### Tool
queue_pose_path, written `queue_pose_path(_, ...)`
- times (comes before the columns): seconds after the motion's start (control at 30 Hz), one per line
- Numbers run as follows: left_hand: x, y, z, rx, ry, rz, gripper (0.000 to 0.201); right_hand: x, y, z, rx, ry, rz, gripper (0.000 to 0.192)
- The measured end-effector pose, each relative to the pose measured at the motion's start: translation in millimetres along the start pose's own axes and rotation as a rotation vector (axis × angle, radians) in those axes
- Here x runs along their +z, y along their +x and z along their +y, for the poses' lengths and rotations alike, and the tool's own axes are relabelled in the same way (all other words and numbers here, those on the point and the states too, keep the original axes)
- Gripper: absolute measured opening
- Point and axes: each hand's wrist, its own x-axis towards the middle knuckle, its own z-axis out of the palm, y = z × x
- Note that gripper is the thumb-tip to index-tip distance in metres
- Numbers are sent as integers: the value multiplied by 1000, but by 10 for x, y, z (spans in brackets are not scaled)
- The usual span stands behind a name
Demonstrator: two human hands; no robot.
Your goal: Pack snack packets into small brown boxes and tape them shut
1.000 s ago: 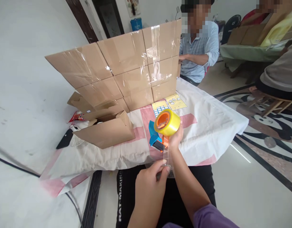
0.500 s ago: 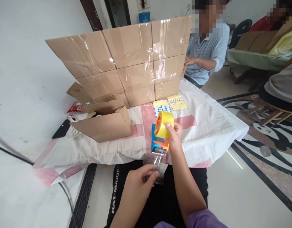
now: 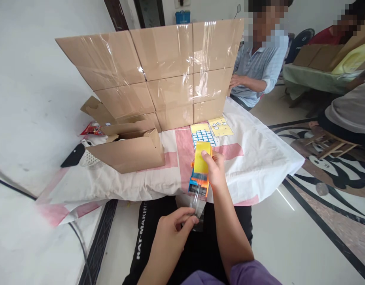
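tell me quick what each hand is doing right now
Left hand: closed, pinching the clear tape end.
Right hand: closed around the tape dispenser.

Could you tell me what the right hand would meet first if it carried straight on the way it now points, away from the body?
Probably the blue grid sheet on the table, then the cardboard wall. The right hand holds the tape dispenser low over the table; depth is unclear.
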Motion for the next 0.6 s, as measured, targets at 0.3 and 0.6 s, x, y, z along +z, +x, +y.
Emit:
queue_pose_path(0.3,-18,-57,-161,-53,-60,-28,47,-42,29,99,-13,-68,2,37)
queue_pose_path(0.6,-61,-4,-356,-37,-93,-21,65,82,-67,7,-9,-100,43,27)
